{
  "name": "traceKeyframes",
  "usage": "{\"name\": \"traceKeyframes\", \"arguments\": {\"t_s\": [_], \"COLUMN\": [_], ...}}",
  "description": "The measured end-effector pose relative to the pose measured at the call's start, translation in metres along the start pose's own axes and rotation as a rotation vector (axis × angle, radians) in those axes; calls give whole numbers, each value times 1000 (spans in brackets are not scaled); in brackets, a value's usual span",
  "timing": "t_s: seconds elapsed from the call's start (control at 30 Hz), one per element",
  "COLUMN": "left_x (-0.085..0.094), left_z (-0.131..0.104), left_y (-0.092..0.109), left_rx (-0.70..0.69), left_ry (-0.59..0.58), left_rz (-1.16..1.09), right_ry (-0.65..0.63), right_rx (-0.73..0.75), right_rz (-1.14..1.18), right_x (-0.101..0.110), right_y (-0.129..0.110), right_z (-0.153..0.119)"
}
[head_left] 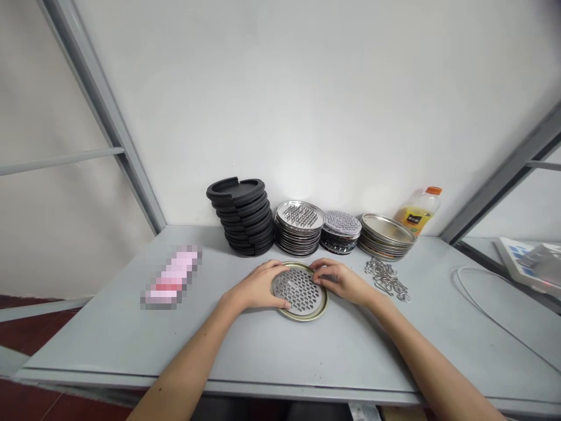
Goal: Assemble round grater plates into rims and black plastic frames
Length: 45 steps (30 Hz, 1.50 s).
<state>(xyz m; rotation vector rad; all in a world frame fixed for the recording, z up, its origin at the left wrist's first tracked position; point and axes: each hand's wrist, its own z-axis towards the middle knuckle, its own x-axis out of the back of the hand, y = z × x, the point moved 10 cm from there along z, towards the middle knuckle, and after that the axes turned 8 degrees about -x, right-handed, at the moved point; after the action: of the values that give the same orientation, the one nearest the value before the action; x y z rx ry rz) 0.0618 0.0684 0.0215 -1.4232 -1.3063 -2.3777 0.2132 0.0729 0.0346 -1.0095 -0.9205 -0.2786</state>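
Note:
A round metal grater disc [298, 291] with raised holes lies inside a shallow gold-rimmed metal lid [307, 318] on the table. My left hand [262, 285] grips the disc's left side, its thumb over the near edge and its fingers at the far edge. At the right edge, the bent fingers of my right hand [336, 278] hold the disc against the lid's rim. Exactly where those fingertips rest is partly hidden.
Along the wall stand stacks of black rings [243, 219], silver grater discs [300, 225], darker grater discs [340, 231] and metal lids [385, 234]. A juice bottle [418, 211], metal hooks [388, 279], a white cable [486, 310] and a blurred pink item [175, 275] are also here.

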Motion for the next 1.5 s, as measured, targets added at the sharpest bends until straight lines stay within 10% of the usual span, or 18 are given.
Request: {"name": "traceKeyframes", "arguments": {"t_s": [0.8,1.5], "left_x": [0,-12], "left_z": [1,-7], "left_y": [6,-3], "left_rx": [3,-10], "left_ry": [41,-184], "left_rz": [164,58], "right_ry": [19,10], "right_rx": [14,76], "right_rz": [-109,-156], "right_x": [0,-4], "right_y": [-2,-9], "right_z": [-2,-1]}}
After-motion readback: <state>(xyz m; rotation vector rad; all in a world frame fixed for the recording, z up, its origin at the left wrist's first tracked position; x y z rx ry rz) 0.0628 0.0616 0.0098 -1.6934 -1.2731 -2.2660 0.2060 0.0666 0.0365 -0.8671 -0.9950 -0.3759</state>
